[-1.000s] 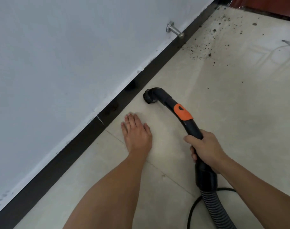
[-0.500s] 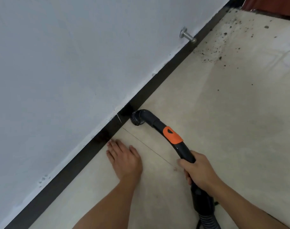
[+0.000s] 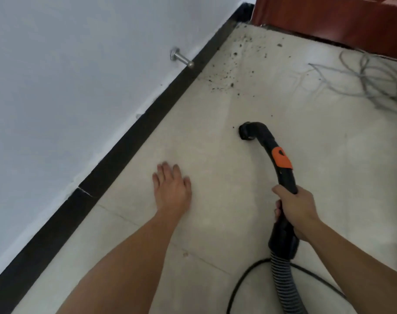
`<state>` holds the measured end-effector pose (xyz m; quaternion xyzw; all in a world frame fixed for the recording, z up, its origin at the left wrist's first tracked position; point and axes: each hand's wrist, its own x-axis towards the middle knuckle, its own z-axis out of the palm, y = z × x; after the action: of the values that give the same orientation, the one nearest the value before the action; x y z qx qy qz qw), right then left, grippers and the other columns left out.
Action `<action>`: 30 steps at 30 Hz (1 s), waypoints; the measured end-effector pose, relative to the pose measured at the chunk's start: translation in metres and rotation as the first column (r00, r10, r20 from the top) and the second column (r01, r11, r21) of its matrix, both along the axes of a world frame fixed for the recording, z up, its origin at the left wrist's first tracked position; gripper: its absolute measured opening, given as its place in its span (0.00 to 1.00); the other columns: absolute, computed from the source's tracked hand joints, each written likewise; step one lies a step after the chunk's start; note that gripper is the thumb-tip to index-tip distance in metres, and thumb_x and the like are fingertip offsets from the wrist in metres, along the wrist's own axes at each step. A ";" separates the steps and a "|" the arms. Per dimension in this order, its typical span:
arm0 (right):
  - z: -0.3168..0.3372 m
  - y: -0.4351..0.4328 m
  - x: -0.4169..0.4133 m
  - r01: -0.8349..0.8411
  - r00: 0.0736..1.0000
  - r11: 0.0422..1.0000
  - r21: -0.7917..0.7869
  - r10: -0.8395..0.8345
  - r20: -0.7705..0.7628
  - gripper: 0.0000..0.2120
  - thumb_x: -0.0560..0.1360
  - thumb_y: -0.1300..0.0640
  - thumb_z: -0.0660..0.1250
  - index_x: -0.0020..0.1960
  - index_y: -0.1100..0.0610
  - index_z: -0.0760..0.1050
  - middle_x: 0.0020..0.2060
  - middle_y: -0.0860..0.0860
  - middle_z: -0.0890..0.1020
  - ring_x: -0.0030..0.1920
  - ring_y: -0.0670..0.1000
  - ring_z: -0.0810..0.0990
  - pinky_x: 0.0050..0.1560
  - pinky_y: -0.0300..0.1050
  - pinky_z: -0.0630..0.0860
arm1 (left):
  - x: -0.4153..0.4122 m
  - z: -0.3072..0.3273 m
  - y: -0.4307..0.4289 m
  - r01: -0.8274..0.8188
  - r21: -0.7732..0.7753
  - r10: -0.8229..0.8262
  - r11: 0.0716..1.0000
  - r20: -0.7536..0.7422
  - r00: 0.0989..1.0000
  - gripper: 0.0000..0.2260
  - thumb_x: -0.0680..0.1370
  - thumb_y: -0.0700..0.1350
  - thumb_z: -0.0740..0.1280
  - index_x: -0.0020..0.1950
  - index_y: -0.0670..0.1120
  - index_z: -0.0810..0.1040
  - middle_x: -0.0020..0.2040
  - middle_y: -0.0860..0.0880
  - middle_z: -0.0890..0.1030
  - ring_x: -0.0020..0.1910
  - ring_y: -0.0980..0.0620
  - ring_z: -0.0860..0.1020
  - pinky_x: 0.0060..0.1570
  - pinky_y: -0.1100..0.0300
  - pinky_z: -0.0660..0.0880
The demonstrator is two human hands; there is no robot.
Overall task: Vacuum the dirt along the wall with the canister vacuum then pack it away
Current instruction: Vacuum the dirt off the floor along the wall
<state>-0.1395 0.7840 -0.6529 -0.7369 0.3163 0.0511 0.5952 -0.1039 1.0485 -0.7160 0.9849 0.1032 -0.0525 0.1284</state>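
My right hand grips the black curved vacuum handle, which carries an orange slider. Its open nozzle end sits low over the pale tiled floor, away from the wall. A ribbed grey hose runs from the handle toward the bottom edge. My left hand rests flat on the floor with straight fingers, left of the nozzle. Dark dirt specks lie scattered beyond the nozzle, along the black baseboard up to the corner. The canister itself is out of view.
A white wall with a metal door stop runs along the left. A red-brown wooden door or panel closes the far end. Tangled grey cords lie at the right. A black power cable loops beside the hose.
The nozzle has left the baseboard and moved right and forward, toward the dirt. My left hand has shifted forward along the floor. The view has swung toward the corner.
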 end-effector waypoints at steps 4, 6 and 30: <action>-0.005 0.005 0.027 -0.064 0.998 0.997 0.050 0.064 -0.011 0.06 0.74 0.59 0.68 0.43 0.59 0.73 0.26 0.56 0.74 0.25 0.54 0.72 0.30 0.48 0.73 | 0.075 -0.013 -0.049 -0.081 -0.003 0.081 0.997 0.022 0.997 0.26 0.82 0.52 0.50 0.76 0.39 0.57 0.77 0.34 0.52 0.77 0.37 0.49 0.75 0.43 0.45; -0.007 0.003 0.036 -0.087 0.996 0.995 0.058 0.088 -0.017 0.05 0.74 0.59 0.68 0.43 0.59 0.72 0.26 0.56 0.75 0.25 0.54 0.71 0.29 0.47 0.72 | 0.101 -0.017 -0.065 -0.127 0.003 0.127 0.992 0.028 0.991 0.27 0.82 0.53 0.49 0.77 0.38 0.55 0.77 0.33 0.50 0.77 0.35 0.47 0.75 0.42 0.43; -0.001 -0.035 0.111 0.240 0.944 0.955 0.177 -0.187 -0.271 0.08 0.72 0.65 0.69 0.38 0.61 0.70 0.26 0.56 0.70 0.24 0.52 0.68 0.25 0.44 0.68 | 0.131 -0.023 -0.083 -0.237 0.135 0.243 0.962 -0.028 0.970 0.33 0.78 0.58 0.46 0.78 0.39 0.53 0.78 0.34 0.49 0.77 0.36 0.47 0.75 0.41 0.45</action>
<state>-0.0281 0.7489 -0.6537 -0.6196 0.4605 0.1118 0.6258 0.0273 0.9656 -0.7394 0.9701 0.2277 -0.0513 0.0666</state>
